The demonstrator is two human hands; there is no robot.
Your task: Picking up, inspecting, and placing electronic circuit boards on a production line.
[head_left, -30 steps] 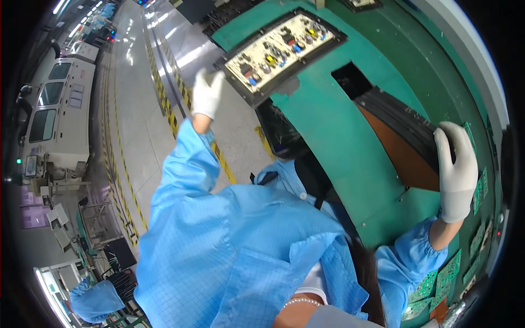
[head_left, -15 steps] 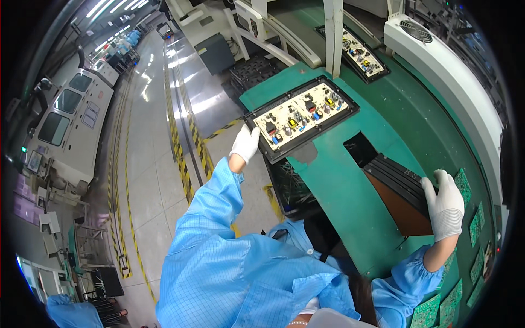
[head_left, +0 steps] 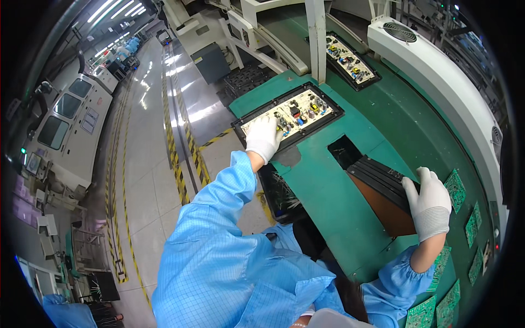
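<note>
Two hands [head_left: 263,136] [head_left: 430,203]: left over one board [head_left: 304,104], right on one black stack [head_left: 377,179].

Left hand [head_left: 263,136]: here we are, white-gloved, over the left end of the framed circuit board [head_left: 309,112]; whether we touch its parts, we can't tell.
Right hand [head_left: 429,199]: gloved too, and we have thumb and fingers around the near end of a black-and-brown stack of panels [head_left: 376,174].
Desk [head_left: 322,175]: green before us, the stack just beside a dark rectangular opening [head_left: 343,150].
Green surface [head_left: 415,126]: second framed board [head_left: 350,61] at the far end, green boards [head_left: 455,190] near our right hand.
Floor [head_left: 139,186]: striped tape [head_left: 170,126] to our left.
</note>
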